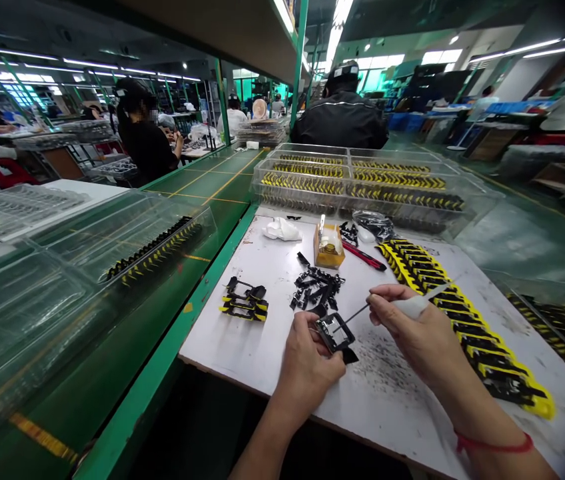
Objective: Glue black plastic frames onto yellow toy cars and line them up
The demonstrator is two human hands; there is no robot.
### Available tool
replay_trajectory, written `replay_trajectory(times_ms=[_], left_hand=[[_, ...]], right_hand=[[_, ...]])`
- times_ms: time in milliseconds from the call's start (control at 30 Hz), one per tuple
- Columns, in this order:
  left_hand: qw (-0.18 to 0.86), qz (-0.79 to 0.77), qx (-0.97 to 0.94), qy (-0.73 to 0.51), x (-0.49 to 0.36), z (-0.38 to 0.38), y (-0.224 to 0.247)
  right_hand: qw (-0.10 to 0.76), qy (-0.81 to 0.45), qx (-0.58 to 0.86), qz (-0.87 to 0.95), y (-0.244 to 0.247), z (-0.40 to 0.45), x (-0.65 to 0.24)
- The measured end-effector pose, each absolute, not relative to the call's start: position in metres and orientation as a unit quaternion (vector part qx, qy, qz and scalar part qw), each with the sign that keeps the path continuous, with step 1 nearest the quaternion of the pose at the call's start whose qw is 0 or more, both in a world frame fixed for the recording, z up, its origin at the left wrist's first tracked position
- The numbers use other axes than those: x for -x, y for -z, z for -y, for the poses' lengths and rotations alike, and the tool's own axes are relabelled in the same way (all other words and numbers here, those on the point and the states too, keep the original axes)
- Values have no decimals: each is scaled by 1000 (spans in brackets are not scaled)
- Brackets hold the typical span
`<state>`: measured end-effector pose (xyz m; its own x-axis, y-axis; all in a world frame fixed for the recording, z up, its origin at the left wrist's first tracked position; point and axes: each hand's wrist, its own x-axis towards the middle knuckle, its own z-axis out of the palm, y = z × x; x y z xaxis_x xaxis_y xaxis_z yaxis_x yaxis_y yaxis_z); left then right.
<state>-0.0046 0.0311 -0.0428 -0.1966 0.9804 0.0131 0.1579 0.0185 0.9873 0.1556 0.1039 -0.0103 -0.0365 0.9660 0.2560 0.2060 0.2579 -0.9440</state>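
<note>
My left hand [307, 360] is closed on a small black rectangular plastic frame [335, 331], tilted up over the table. My right hand [412, 327] grips a thin tool with a dark shaft [357, 313] and a whitish, translucent body; its exact kind is unclear. The shaft's tip reaches into the frame's opening, though contact cannot be made out. Just beyond my left hand lies a pile of small black plastic parts [320, 287]. A long row of black and yellow parts [442, 293] runs along the right, and a few similar parts [245, 300] stand at left.
Behind the pile are an orange-brown box [329, 247], a red and black tool [364, 255] and crumpled white tissue [282, 230]. Filled clear trays [352, 183] line the table's far edge. A green conveyor [162, 267] with another tray runs along the left. Co-workers [342, 113] sit farther off.
</note>
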Motion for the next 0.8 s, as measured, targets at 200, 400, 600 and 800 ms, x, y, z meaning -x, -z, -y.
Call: replay_trajectory(times_ms=[200, 400, 600, 800], left_hand=[[407, -571, -487, -520, 5, -30, 45], [403, -578, -493, -511, 5, -29, 43], [392, -578, -496, -516, 5, -31, 47], [391, -570, -493, -528, 4, -32, 51]], right_hand=[[434, -403, 493, 638, 7, -99, -160], [408, -421, 500, 637, 13, -101, -161], [402, -426, 502, 636, 17, -104, -162], [474, -518, 461, 543, 11, -105, -165]])
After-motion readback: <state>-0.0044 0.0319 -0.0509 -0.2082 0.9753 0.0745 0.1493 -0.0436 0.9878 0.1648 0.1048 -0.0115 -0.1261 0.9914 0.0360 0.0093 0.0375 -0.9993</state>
